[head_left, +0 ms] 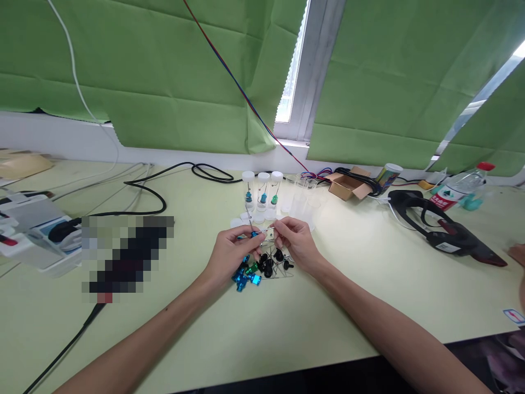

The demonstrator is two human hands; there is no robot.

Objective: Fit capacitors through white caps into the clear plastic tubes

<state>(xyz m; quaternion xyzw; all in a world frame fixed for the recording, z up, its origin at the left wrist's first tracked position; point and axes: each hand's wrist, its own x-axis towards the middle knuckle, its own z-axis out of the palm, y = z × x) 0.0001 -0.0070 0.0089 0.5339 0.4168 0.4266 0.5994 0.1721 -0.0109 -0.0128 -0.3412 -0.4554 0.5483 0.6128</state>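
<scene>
My left hand (229, 249) is closed on a small blue fitting (254, 234) with a thin metal rod rising from it. Close beside it, my right hand (299, 241) pinches a thin metal piece (269, 228); its exact shape is too small to make out. Below the hands lies a loose pile of blue fittings (241, 281), a green fitting (251, 268), black knobs (268, 268) and thin metal rods (281, 275). Behind the hands stand three clear white-capped containers (248, 189), each with a blue or green fitting and a rod inside.
Clear open cups (312, 207) and loose white lids (237, 223) stand near the capped containers. A cardboard box (348, 185), a plastic bottle (457, 189) and a black curved device (435, 238) are to the right. Black cable (158, 189) and a white device (36, 235) lie left.
</scene>
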